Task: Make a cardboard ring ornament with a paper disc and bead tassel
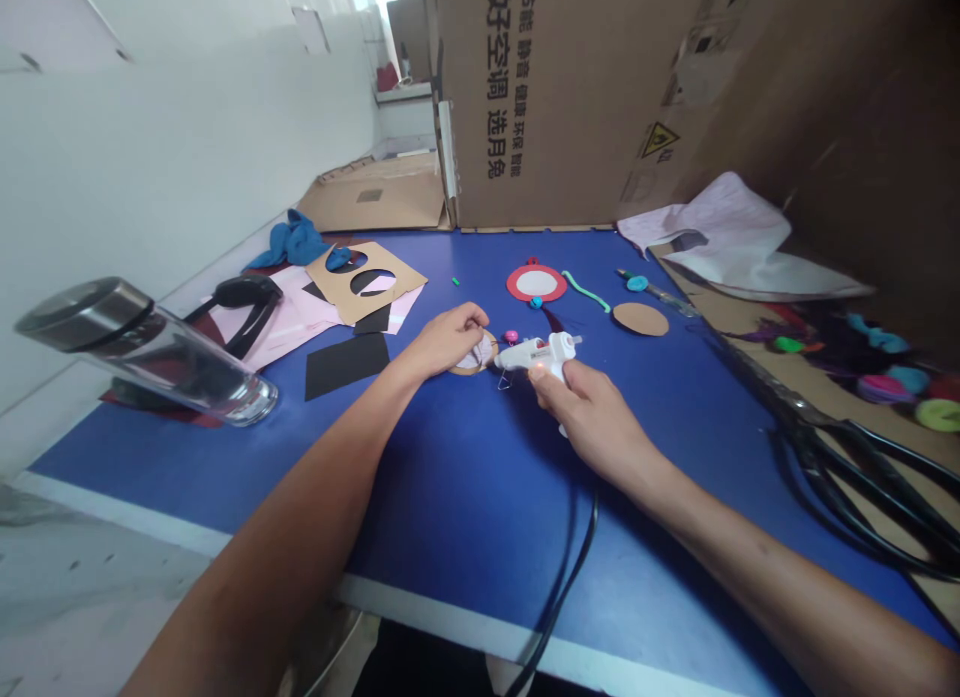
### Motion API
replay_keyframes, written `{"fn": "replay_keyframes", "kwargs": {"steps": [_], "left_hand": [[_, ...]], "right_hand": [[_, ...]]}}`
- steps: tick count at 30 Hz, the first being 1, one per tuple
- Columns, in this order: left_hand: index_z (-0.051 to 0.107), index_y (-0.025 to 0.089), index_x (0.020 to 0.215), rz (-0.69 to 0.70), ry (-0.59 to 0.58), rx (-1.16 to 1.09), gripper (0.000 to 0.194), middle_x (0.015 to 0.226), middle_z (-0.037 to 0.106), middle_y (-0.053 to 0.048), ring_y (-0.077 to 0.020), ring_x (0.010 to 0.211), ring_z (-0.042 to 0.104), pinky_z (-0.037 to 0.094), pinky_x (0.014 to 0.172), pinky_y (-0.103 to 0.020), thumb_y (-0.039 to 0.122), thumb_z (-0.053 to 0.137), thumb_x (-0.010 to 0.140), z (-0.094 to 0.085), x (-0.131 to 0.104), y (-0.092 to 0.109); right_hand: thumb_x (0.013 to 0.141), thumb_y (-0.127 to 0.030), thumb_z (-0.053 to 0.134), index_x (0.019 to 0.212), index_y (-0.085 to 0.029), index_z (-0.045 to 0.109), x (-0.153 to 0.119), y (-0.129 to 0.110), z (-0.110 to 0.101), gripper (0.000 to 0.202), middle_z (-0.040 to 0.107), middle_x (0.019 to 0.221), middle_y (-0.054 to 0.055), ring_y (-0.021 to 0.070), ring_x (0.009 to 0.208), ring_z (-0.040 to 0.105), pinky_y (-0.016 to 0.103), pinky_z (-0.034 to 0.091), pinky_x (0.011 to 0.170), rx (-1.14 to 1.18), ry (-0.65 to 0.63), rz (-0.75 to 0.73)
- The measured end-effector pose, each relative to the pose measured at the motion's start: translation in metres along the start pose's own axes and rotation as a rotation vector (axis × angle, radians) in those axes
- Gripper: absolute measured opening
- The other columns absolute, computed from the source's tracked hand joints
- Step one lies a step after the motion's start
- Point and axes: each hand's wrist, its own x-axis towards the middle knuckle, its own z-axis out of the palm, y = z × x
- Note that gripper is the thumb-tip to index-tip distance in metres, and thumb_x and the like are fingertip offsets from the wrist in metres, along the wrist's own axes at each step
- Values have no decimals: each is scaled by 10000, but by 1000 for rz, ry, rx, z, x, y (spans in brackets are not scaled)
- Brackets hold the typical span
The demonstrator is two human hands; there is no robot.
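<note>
My right hand [589, 402] is wrapped round a white hot glue gun [536, 355], which has a small light glowing on its body. The gun's nozzle points left, at the edge of a small round cardboard disc [469, 368] with a pale middle. Over that disc, my left hand [448, 339] has its fingers bent and pinched together. What lies between those fingertips is too small to tell, and the hand covers part of the disc. A pink button-like piece [511, 336] lies just behind the nozzle.
Farther back lie a red ring with a white centre [537, 283], a green pipe cleaner [586, 292] and a brown cardboard oval [640, 319]. Large black-handled scissors [862, 457] are at right. A glass bottle [202, 367] and black paper [346, 366] are left. The gun's cord [574, 567] crosses the front edge.
</note>
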Motion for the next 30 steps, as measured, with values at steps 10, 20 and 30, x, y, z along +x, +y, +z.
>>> {"fn": "replay_keyframes", "kwargs": {"steps": [10, 20, 30], "left_hand": [[737, 247, 1127, 4, 1, 55, 251, 1099, 804, -58, -255, 1030, 725, 557, 940, -374, 206, 571, 944, -3, -3, 5], [741, 242, 1138, 8, -3, 46, 283, 1091, 802, -60, -251, 994, 725, 556, 912, -366, 180, 571, 921, -2, -1, 3], [727, 236, 1150, 0, -11, 69, 266, 1163, 806, -71, -258, 1047, 737, 550, 936, -368, 185, 563, 946, -3, -3, 6]], "right_hand": [[964, -694, 515, 715, -255, 547, 2, 3, 0, 506, 564, 642, 4, 181, 600, 477, 327, 337, 560, 52, 66, 31], [978, -691, 496, 725, -262, 520, 4, 5, 3, 499, 545, 647, -4, 186, 612, 485, 330, 339, 577, 12, 59, 36], [982, -696, 491, 726, -264, 517, 9, 8, 5, 502, 543, 660, -6, 192, 631, 495, 333, 329, 594, -1, 88, 20]]}}
